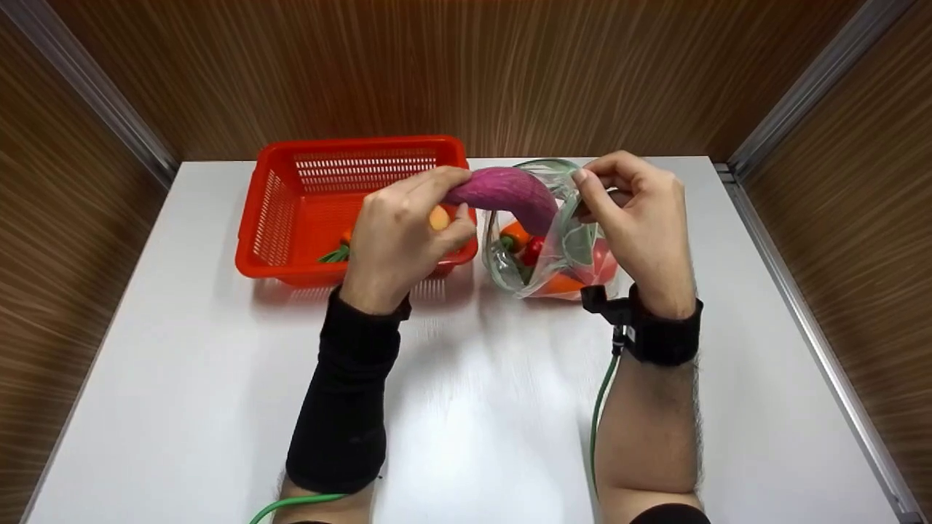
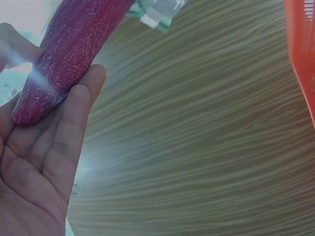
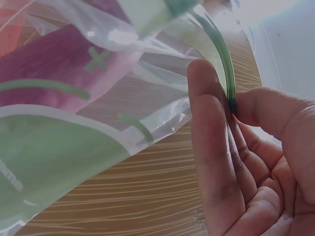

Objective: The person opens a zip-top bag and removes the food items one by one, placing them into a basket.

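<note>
Curved purple eggplant-like vegetable (image 1: 510,191), probably light, firm: your left hand (image 1: 408,227) sensibly pinches its nine-o'clock end; your right hand (image 1: 639,218) pinches the clear green-trimmed plastic bag (image 1: 579,244) at one o'clock.

Basket (image 1: 320,211): one, head-view ten o'clock
Basket pieces (image 1: 336,255): at least two
Bag (image 1: 579,244): one, two o'clock
Bagged vegetables (image 1: 534,251): at least four
Eggplant (image 1: 507,189): one, one o'clock
Hands (image 1: 400,229) (image 1: 644,218): two, ten and nearly three
</note>
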